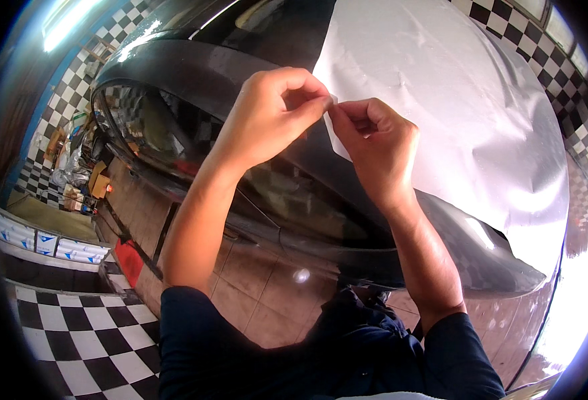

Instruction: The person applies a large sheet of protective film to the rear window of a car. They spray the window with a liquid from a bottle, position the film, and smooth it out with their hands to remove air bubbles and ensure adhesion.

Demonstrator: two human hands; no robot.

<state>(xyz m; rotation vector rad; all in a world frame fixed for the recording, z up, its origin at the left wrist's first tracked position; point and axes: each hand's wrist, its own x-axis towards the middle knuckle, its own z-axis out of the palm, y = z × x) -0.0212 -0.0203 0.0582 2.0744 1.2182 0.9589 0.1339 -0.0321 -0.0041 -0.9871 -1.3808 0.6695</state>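
A large sheet of pale silvery-white film (434, 80) lies over one end of a dark, glossy car (194, 70), with wrinkles and raised folds along its right side. Up at the sheet's left edge, my left hand (274, 113) pinches the film between thumb and forefinger. Right beside it, my right hand (377, 140) holds the same edge in a pinch, the fingertips of both hands almost touching. A narrow strip of the film hangs down between the hands, over the dark bodywork. Both forearms reach across the car's side windows.
The car's side stands close in front of me, above a brown tiled floor (257, 300). To the left are an open cardboard box (99, 180), white-and-blue cartons (74, 250) and a red item (129, 262). Black-and-white checkered tiles (84, 333) cover the lower left; a lit tube (67, 27) glows upper left.
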